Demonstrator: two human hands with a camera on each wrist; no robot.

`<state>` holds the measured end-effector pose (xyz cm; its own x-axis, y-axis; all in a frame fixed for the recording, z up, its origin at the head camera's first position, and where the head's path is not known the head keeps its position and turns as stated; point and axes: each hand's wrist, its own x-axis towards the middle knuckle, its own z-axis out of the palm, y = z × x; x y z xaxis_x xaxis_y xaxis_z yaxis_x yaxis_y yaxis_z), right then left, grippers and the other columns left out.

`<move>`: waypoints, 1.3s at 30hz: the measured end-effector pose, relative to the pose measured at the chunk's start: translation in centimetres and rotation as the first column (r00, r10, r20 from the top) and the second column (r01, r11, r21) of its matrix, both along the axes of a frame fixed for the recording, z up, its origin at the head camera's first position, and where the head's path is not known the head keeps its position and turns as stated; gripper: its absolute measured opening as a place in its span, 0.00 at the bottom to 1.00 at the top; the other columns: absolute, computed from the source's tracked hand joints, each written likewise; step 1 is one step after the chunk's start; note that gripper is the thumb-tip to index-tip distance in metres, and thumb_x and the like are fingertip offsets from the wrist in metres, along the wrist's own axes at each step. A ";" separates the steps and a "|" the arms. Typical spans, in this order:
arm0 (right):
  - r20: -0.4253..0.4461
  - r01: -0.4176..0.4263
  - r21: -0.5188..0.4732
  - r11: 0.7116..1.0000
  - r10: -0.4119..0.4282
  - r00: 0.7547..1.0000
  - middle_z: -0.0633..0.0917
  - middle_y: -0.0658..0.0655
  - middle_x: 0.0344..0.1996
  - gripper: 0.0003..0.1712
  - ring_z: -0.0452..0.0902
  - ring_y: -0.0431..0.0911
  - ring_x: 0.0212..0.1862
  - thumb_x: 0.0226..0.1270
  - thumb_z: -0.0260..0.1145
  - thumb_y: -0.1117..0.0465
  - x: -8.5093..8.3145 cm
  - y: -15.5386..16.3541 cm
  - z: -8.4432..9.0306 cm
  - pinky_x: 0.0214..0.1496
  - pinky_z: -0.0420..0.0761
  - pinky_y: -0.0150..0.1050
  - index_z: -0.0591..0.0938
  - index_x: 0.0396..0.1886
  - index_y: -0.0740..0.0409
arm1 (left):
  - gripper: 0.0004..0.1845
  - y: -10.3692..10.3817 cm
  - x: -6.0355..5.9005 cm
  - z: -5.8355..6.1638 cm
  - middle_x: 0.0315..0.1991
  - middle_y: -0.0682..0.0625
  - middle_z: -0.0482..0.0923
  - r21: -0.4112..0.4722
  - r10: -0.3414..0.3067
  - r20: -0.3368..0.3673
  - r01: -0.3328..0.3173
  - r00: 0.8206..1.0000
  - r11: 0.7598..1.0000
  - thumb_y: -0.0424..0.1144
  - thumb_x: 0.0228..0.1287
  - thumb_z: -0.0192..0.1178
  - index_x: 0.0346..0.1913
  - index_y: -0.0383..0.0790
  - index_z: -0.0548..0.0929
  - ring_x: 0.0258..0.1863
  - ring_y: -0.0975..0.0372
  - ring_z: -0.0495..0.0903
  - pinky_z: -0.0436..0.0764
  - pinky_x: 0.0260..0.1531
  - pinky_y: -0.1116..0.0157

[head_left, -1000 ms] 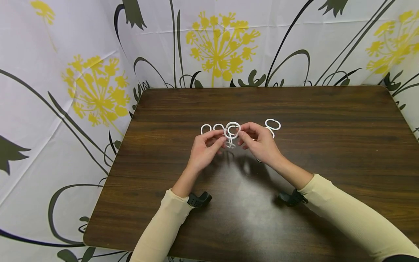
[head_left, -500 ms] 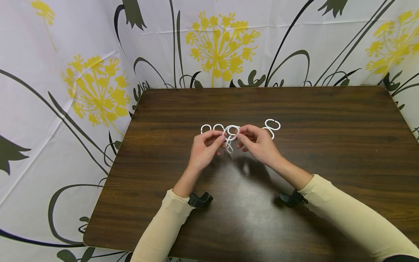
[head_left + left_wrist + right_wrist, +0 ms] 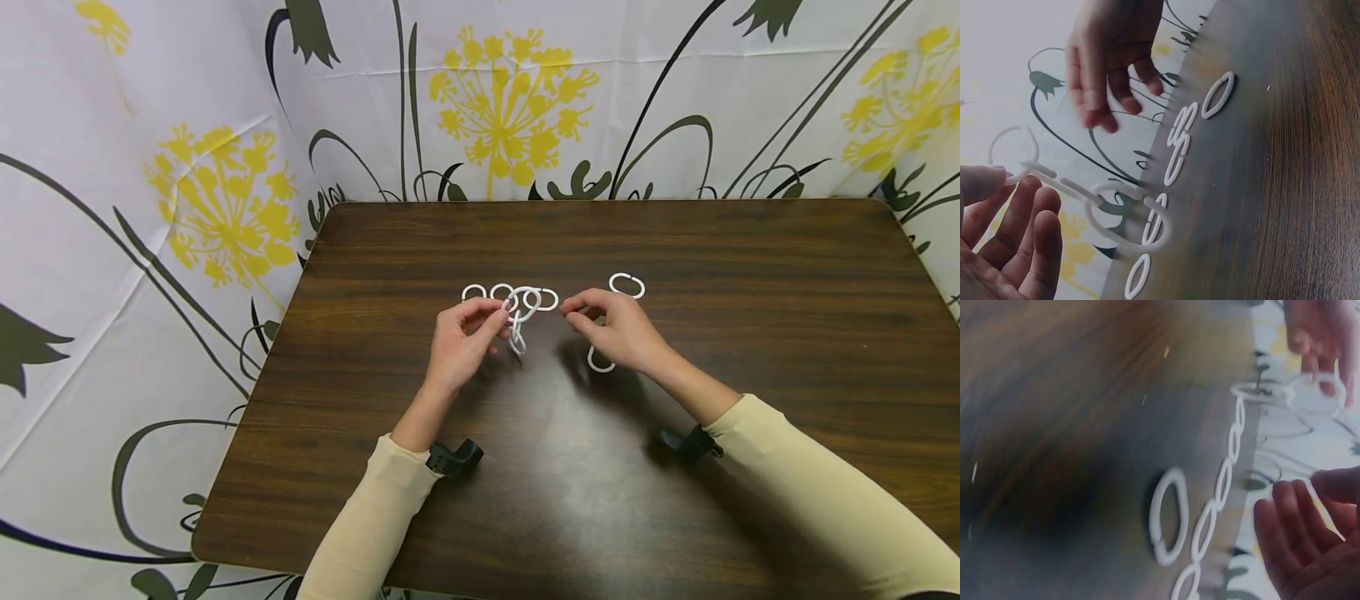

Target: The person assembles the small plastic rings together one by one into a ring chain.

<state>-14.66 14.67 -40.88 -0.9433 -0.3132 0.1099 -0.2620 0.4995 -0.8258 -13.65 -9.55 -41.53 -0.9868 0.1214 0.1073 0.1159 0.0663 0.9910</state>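
Left hand (image 3: pixel 463 343) pinches a short chain of white, seemingly plastic rings (image 3: pixel 1079 190), linked; right hand (image 3: pixel 622 332), fingers relaxed, holds nothing. Loose white ring (image 3: pixel 1155 515), near right, appears unlinked.

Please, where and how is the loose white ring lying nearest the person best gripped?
Probably pinch the white ring at its near edge, from above with the right hand: it lies flat, apart from the other rings, and its open middle should admit a fingertip.
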 end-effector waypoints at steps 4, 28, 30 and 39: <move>-0.104 0.007 0.237 0.972 0.018 0.994 0.88 0.53 0.38 0.08 0.83 0.47 0.39 0.66 0.66 0.66 -0.5 1.5 -0.6 0.40 0.79 0.43 0.89 0.41 0.57 | 0.11 -0.2 -0.1 0.0 0.34 0.40 0.84 -0.003 0.010 -0.004 -0.010 1.000 1.000 0.31 0.67 0.63 0.46 0.24 0.83 0.28 0.53 0.84 0.80 0.21 0.66; -0.343 -0.099 0.601 0.793 0.367 0.865 0.82 0.49 0.36 0.06 0.78 0.46 0.40 0.57 0.73 0.67 -0.1 3.6 -3.8 0.34 0.81 0.44 0.88 0.29 0.50 | 0.11 -0.6 -0.1 -0.1 0.33 0.35 0.83 -0.020 0.017 0.023 -0.017 1.000 1.000 0.31 0.67 0.63 0.47 0.25 0.83 0.27 0.63 0.81 0.80 0.21 0.66; -0.341 -0.094 0.601 0.793 0.361 0.868 0.81 0.49 0.34 0.06 0.78 0.46 0.38 0.56 0.72 0.67 -0.1 3.6 -3.9 0.33 0.81 0.44 0.87 0.29 0.50 | 0.11 -0.6 -0.1 -0.1 0.33 0.35 0.83 -0.017 0.014 0.021 -0.014 1.000 1.000 0.31 0.68 0.63 0.47 0.25 0.83 0.27 0.62 0.81 0.80 0.21 0.66; -0.248 -0.114 0.572 0.812 0.303 0.920 0.82 0.46 0.33 0.04 0.78 0.43 0.36 0.62 0.70 0.62 0.3 3.0 -3.1 0.32 0.79 0.45 0.84 0.32 0.48 | 0.11 -0.6 -0.1 -0.2 0.30 0.47 0.84 -0.028 0.008 0.014 -0.007 1.000 1.000 0.32 0.67 0.64 0.46 0.25 0.83 0.27 0.60 0.83 0.81 0.22 0.61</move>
